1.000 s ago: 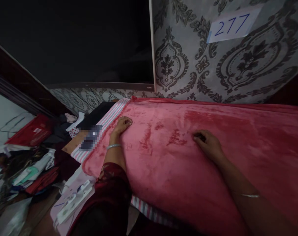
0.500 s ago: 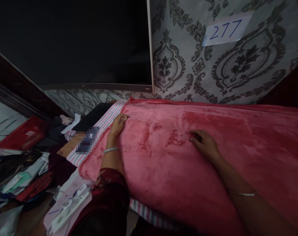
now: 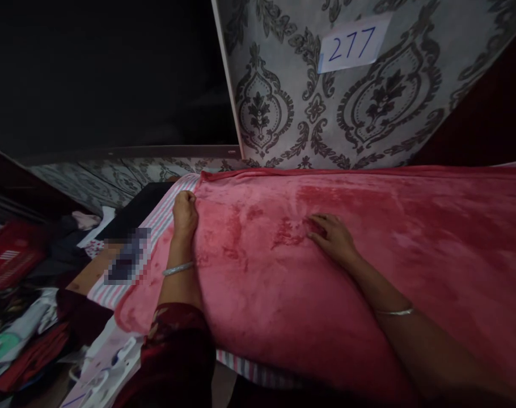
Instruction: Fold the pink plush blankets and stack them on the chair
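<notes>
A plush pink-red blanket [image 3: 258, 294] lies spread over a striped cloth [image 3: 166, 207], which shows along its left and front edges. At the blanket's far left edge, my left hand [image 3: 185, 215] is closed in a fist on the border. Its fingertips are mostly hidden. My right hand [image 3: 334, 238] rests on the blanket's middle beside darker brushed marks in the pile. The thumb and fingers of that hand are apart and slightly bent, with blanket surface showing between them.
Behind the blanket stand a large dark screen [image 3: 113, 73] and a patterned wall with a paper marked 277 [image 3: 354, 44]. On the left are a pixelated item [image 3: 128, 258], a white power strip [image 3: 109, 374], a red basket [image 3: 13, 252] and heaped clothes [image 3: 28, 340].
The view has swung right, so everything sits further left. My left hand has turned into a tighter fist at the blanket's edge. My right hand stays near the same brushed marks.
</notes>
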The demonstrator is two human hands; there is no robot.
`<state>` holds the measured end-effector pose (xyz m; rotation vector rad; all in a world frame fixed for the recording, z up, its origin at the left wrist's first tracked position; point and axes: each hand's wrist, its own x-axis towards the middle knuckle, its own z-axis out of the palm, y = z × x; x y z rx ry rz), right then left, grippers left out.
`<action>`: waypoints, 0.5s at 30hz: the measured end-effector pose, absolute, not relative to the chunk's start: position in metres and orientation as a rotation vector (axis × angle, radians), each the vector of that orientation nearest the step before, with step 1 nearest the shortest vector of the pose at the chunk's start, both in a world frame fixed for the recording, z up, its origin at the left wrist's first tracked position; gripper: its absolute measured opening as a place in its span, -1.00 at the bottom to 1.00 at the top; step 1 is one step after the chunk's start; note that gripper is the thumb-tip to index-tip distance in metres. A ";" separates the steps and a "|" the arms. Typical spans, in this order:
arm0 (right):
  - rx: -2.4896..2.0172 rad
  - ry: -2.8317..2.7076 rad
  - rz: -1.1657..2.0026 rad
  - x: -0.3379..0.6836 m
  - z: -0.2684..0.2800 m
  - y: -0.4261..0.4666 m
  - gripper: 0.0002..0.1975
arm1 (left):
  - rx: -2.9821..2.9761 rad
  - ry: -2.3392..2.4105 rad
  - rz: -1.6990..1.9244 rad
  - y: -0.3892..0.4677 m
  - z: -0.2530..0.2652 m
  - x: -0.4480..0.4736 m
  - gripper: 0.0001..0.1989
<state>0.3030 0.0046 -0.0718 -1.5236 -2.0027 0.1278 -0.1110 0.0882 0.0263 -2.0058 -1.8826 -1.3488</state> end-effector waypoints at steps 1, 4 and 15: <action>-1.523 -2.002 0.129 0.303 -0.071 0.005 -0.55 | -1.980 -1.889 -1.347 0.087 0.028 -0.109 -0.83; -1.509 -1.998 0.134 0.303 -0.069 0.005 -0.54 | -1.858 -1.913 -1.323 0.082 0.035 -0.105 -0.88; -1.482 -2.046 0.159 0.295 -0.057 -0.004 -0.47 | -1.727 -1.855 -1.273 0.080 0.035 -0.116 -0.60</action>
